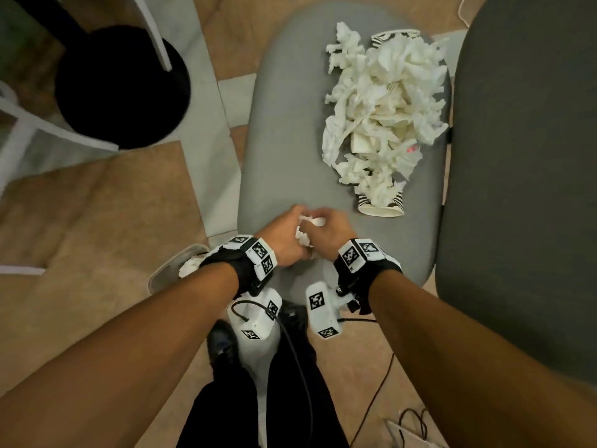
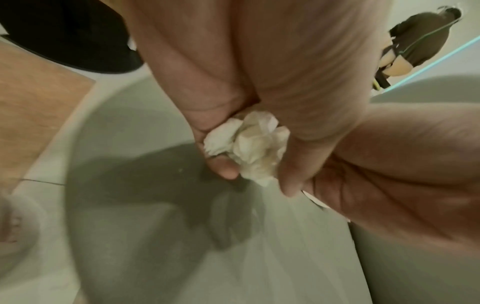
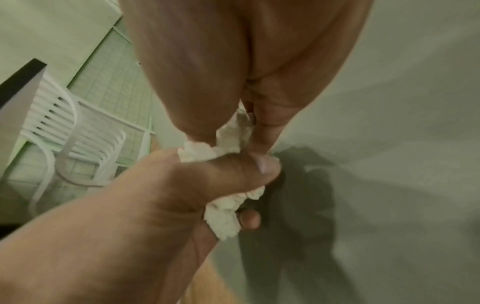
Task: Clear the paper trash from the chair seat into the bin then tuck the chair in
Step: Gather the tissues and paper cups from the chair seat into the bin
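A heap of crumpled white paper [image 1: 384,114] with zebra-striped paper cups [image 1: 382,205] lies on the far right part of the grey chair seat [image 1: 290,140]. Over the seat's near edge my left hand [image 1: 286,232] and right hand [image 1: 331,229] meet, both gripping one crumpled paper wad [image 1: 305,236]. In the left wrist view my left hand's fingers curl round the paper wad [image 2: 249,148], and the right hand [image 2: 389,174] closes in from the right. In the right wrist view the right hand's fingertips pinch the paper wad [image 3: 232,133], and the left hand's thumb [image 3: 233,166] presses over it.
A small pale bin [image 1: 161,273] with white paper inside stands on the floor left of the seat, partly hidden by my left wrist. A black round base [image 1: 122,85] and white frame legs sit at the upper left. The dark chair back [image 1: 523,156] rises at the right. Cables trail on the floor.
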A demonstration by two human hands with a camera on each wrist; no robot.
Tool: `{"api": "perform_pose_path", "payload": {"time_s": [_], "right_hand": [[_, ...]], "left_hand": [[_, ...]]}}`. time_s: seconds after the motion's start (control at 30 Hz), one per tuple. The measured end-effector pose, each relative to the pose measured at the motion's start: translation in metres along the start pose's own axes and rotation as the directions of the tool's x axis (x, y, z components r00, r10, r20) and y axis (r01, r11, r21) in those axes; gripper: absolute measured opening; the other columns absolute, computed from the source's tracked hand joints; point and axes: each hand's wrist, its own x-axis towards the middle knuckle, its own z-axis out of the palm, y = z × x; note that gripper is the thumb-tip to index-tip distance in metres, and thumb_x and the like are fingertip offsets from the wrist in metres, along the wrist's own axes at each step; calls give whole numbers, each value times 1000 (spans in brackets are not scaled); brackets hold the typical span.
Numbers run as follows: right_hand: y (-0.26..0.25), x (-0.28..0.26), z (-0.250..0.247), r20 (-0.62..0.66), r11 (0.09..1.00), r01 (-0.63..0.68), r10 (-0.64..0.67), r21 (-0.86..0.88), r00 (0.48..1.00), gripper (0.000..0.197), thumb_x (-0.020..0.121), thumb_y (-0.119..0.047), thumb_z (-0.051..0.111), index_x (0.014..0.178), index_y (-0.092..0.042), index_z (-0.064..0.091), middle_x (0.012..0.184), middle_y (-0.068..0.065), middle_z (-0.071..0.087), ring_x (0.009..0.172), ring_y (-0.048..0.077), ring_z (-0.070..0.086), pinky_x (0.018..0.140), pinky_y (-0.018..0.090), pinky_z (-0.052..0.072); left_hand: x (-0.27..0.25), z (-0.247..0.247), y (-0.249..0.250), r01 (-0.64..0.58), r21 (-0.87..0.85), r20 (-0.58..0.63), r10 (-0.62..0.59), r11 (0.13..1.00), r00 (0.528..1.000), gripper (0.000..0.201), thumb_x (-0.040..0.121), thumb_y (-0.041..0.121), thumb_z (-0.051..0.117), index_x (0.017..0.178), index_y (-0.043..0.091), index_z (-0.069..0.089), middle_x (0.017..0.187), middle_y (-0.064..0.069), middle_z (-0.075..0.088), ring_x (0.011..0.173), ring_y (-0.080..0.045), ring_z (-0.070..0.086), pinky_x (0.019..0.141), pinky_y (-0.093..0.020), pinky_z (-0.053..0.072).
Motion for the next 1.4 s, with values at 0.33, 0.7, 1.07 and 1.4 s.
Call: {"api": "perform_pose_path", "payload": {"time_s": [0.33, 0.7, 1.07, 1.4], "right_hand": [[-84, -44, 151, 351, 981, 170, -126, -98, 928, 39, 95, -23, 42, 130, -20, 58, 131, 4, 59, 115, 26, 58, 98, 30, 43], [-55, -32, 284, 451, 799, 373, -144, -472, 881, 30, 96, -16, 53, 123, -14, 67, 133, 6, 61, 120, 25, 58, 95, 25, 42], [-18, 16, 274, 403, 817, 170, 82, -551, 912, 45, 90, -19, 52, 135, -16, 50, 132, 12, 59, 118, 34, 57, 99, 38, 48], [-70, -6, 155, 377, 997, -32, 4, 68, 926, 10, 90, -5, 60, 93, -14, 63, 81, 5, 67, 64, 15, 65, 56, 22, 47]], "left_hand": [[-119, -84, -149, 194, -99, -405, -217, 976, 888, 25, 81, 18, 67, 101, 27, 53, 86, 0, 69, 79, -24, 66, 67, -35, 52], [-163, -44, -283, 390, -169, -324, -424, 905, 845, 38, 75, 30, 67, 109, 28, 51, 107, -4, 65, 89, -29, 64, 78, -36, 54], [-125, -35, -318, 435, -182, -155, -463, 882, 873, 68, 83, 31, 74, 143, 19, 46, 144, 2, 52, 128, -19, 52, 101, -17, 36], [-111, -112, -224, 437, 15, -285, -415, 899, 864, 19, 81, 25, 55, 93, 13, 64, 92, -11, 71, 91, -32, 67, 83, -41, 55]]}}
